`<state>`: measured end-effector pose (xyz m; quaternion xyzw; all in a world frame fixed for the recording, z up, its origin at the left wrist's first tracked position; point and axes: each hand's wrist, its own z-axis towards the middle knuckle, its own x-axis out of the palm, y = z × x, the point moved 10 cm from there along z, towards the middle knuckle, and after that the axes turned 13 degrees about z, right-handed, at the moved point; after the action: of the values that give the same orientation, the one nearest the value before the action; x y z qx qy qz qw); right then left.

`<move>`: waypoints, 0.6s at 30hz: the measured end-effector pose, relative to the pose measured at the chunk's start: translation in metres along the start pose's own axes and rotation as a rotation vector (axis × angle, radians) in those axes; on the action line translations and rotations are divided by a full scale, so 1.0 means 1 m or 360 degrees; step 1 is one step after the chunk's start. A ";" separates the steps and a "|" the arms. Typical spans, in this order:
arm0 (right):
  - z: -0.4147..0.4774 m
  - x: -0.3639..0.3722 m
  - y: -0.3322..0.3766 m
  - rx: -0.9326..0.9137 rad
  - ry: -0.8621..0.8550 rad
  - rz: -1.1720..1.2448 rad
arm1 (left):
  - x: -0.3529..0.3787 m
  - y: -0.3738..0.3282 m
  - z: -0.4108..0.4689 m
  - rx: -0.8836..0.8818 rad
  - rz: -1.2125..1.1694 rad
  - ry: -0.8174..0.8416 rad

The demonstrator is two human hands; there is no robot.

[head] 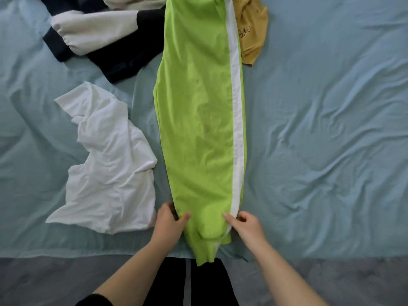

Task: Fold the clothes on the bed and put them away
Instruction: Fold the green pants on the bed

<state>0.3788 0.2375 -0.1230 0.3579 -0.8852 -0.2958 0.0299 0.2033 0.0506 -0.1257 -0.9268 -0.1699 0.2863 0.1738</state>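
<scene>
Both hands are on the green trousers (198, 118), right at the near end of the leg. The left hand (169, 224) pinches the left edge of the cloth, thumb lying on top and fingers tucked at the side. The right hand (246, 225) grips the opposite edge, thumb pressed down beside the white stripe (236, 107), the other fingers curled at the hem of the fabric. Between the two hands the green cloth bunches up in a soft fold.

The trousers stretch straight away from the hands along the bed (320, 129), one leg laid over the other, the stripe running up the side of the right hand. The cuff end slips past the hands and hangs over the near edge of the bed, toward the grey floor (44, 281).

Just beside the left hand, touching the trousers' edge, lies a crumpled white garment (110, 168). Far beyond it, up past the left hand, sits a navy and cream jacket (92, 34) in a heap. Far beyond the right hand, a mustard shirt (251, 36) pokes out from under the trousers' far end. To the right of the right hand the blue sheet lies rumpled.
</scene>
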 end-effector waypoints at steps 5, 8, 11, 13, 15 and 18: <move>-0.008 0.002 -0.006 -0.0053 0.0037 -0.0065 | 0.047 0.019 -0.021 -0.0232 -0.0421 0.0438; -0.010 -0.002 -0.005 -0.0097 -0.0093 0.0003 | 0.056 0.017 -0.027 -0.0285 -0.0641 0.0497; -0.011 0.002 -0.011 -0.0091 -0.0075 -0.0009 | 0.059 0.017 -0.032 -0.0366 -0.0785 0.0451; -0.009 0.004 -0.014 -0.0085 -0.0063 0.0011 | 0.061 0.019 -0.035 -0.0433 -0.0851 0.0418; -0.009 0.001 -0.019 -0.0088 -0.0111 -0.0040 | 0.061 0.020 -0.039 -0.0471 -0.0827 0.0367; -0.015 -0.005 -0.040 -0.0006 -0.0132 -0.0128 | 0.065 0.032 -0.047 -0.0509 -0.0594 0.0370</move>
<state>0.4109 0.2100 -0.1317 0.3805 -0.8700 -0.3130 -0.0181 0.2884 0.0389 -0.1328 -0.9218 -0.3597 0.1105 0.0934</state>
